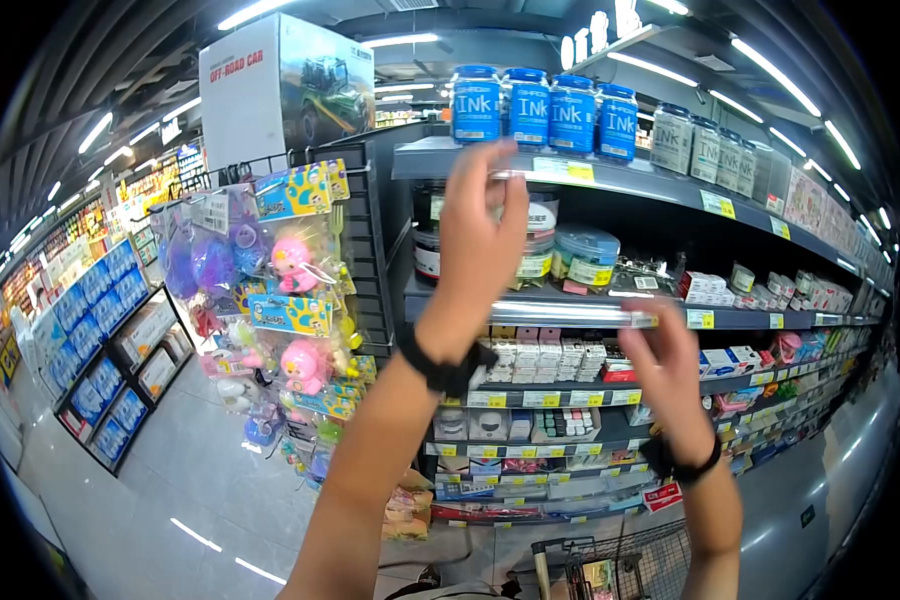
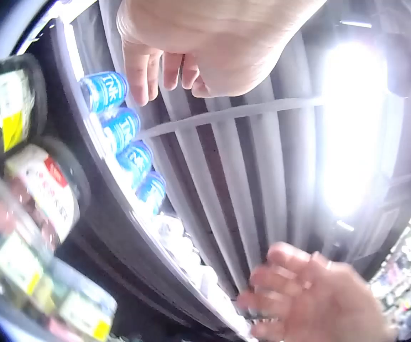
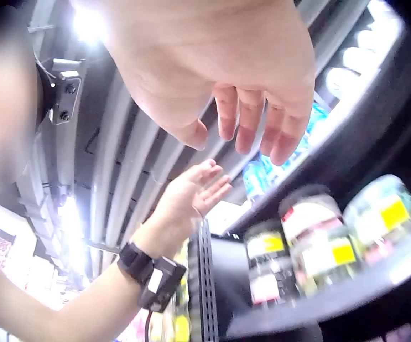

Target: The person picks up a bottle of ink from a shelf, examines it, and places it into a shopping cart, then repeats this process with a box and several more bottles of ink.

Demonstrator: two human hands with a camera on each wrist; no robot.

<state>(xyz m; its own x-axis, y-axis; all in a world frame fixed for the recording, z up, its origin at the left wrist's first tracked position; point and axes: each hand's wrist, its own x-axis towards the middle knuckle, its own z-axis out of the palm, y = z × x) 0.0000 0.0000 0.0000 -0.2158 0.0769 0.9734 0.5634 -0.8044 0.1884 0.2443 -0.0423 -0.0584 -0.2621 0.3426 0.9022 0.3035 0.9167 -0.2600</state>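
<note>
Noting hand positions at the shelving: my left hand is raised, its fingertips appearing near the front edge of the top shelf; its fingers are loosely bent and grasp nothing; my right hand is lower and further right, blurred in the head view, its fingers relaxed and likewise empty.

Nearest objects: four blue ink jars, upright on the top shelf; each jar's long axis is vertical, while the row runs rightward along the shelf towards some paler jars. Key relation, in my judgement: the blue row lies above and mostly to the right of my left hand, which is clearly the nearer of the two; my right hand would have to rise past the middle shelf to come level; contact between left fingertips and jars cannot be confirmed, depth being unclear.

Comparing views: the left wrist camera shows the underside of the left hand, with nothing held between fingers and thumb; the right wrist camera gives the right fingers sharply, plus the tubs one shelf below the ink, which my left hand partly covers in the head view; only the head view takes in the wire basket low down.
</note>
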